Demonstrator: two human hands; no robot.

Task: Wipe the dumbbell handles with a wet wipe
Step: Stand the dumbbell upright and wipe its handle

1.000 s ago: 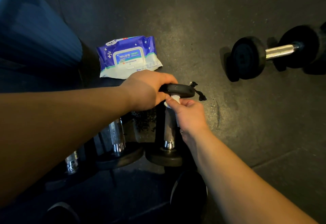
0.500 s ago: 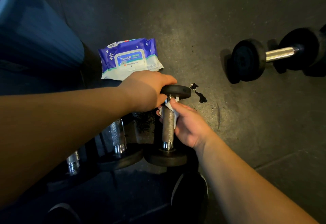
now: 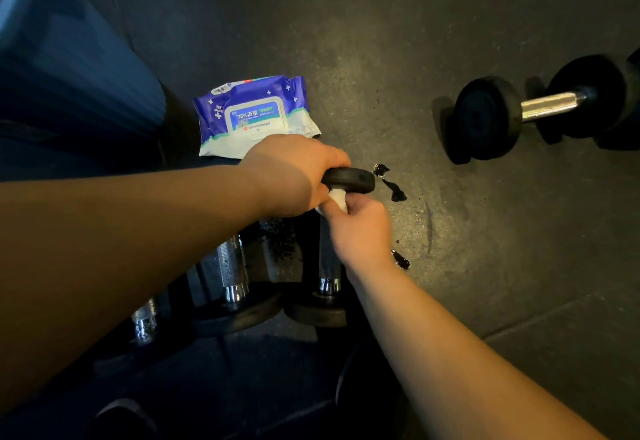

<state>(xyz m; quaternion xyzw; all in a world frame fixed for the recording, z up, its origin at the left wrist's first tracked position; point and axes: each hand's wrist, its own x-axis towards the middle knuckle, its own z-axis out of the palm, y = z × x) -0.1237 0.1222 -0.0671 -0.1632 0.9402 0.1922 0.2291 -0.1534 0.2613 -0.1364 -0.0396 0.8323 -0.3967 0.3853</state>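
- The right hand (image 3: 360, 228) has its fingers curled tight round a white wet wipe (image 3: 337, 197), pressing it against the top of the metal handle (image 3: 327, 252) of a dumbbell standing on end, just under that dumbbell's upper black weight (image 3: 349, 180).
- The right forearm comes in from the bottom right, wrist straight, back of the hand facing up.
- The left hand (image 3: 294, 173) grips the rim of the upper black weight, fingers bent over its far edge; the thumb is hidden, so its place cannot be told.
- The left forearm stretches across from the left edge, nearly level.
- The wipe sits between the two hands, touching both; only a small bunched part shows.
- The dumbbell's lower weight (image 3: 317, 313) rests at the bottom, beside two more dumbbells (image 3: 233, 273) to its left in shadow.
- A purple and white pack of wipes (image 3: 254, 114) lies flat on the dark floor (image 3: 381, 41), just beyond the left hand.
- Small dark blotches (image 3: 393, 188) mark the floor just right of the hands.
- Another dumbbell (image 3: 547, 105) lies on its side, well apart at the upper right.
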